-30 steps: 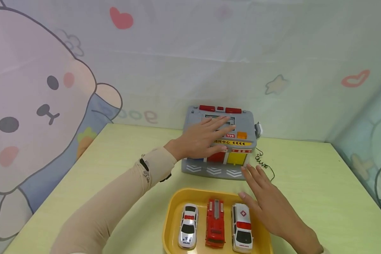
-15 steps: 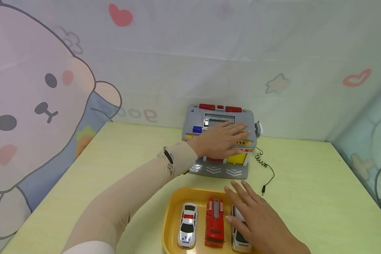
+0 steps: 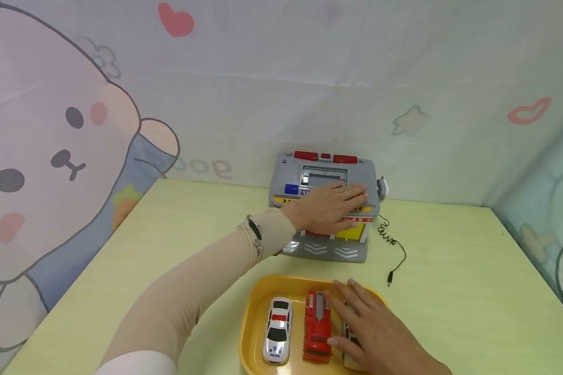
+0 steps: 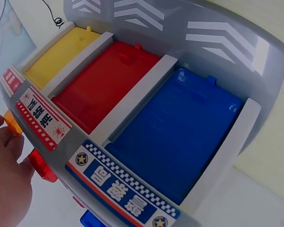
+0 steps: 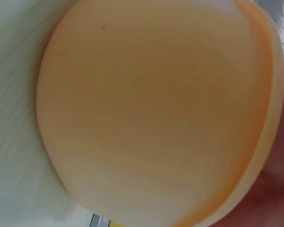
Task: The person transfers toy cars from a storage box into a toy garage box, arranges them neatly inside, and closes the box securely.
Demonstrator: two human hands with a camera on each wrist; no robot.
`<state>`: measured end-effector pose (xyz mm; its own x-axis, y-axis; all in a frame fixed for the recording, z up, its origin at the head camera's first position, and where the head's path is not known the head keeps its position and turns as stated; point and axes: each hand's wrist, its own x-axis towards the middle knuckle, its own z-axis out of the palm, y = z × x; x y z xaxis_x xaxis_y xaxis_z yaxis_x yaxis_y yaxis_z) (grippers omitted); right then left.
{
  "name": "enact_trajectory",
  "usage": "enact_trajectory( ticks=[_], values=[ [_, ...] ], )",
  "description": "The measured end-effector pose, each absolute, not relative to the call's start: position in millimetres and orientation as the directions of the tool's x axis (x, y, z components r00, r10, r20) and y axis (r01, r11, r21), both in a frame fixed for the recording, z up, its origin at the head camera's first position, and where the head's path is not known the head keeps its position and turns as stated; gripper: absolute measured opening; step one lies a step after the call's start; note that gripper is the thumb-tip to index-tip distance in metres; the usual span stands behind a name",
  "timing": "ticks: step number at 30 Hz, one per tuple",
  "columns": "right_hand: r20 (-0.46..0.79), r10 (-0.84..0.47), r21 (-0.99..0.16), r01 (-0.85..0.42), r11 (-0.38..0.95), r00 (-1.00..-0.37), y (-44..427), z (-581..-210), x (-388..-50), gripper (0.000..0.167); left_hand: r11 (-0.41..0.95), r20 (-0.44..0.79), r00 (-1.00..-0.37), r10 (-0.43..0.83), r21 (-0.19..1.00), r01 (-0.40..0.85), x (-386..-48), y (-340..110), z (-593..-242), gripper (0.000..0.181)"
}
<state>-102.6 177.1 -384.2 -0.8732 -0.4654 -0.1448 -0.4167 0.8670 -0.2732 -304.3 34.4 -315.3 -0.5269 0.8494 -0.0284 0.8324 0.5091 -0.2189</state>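
A grey toy rescue station [image 3: 281,174] stands at the back of the table. My left hand [image 3: 326,208] lies over the right front of its roof, fingers extended. In the left wrist view, that hand's fingers [image 4: 12,142] are by an orange button [image 4: 12,122] and a red button [image 4: 41,165]; blue, red and yellow doors [image 4: 175,132] are down. My right hand [image 3: 375,333] hovers or rests over a white toy ambulance [image 3: 352,359] in a yellow tray [image 3: 249,333], fingers spread and mostly straight; contact is hidden. Beside it are a red fire truck [image 3: 317,333] and a white police car [image 3: 277,333].
A thin black cord [image 3: 401,247] with a plug runs over the table right of the station. A small white handset-like piece [image 3: 382,188] hangs on the station's right side. Behind the table [image 3: 460,291] is a printed cloth [image 3: 281,83].
My left hand has slid right across the station roof, uncovering a blue button. My right hand has come back and left from the tray's far right corner to over the ambulance.
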Motion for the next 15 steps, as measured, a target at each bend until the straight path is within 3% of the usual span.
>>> enact_trajectory(
  ticks=[9, 15],
  values=[
    [-0.144, -0.488, -0.266, -0.442, 0.857, -0.861, 183, -379, -99, 0.072, 0.515, -0.035, -0.530, 0.847, -0.194, 0.835, -303, 34, -318, 0.069],
    [-0.162, -0.418, -0.263, -0.369, 0.891, -0.894, 183, -372, -97, 0.068, 0.518, -0.037, -0.535, 0.844, -0.200, 0.832, -302, 37, -318, 0.070]
  ],
)
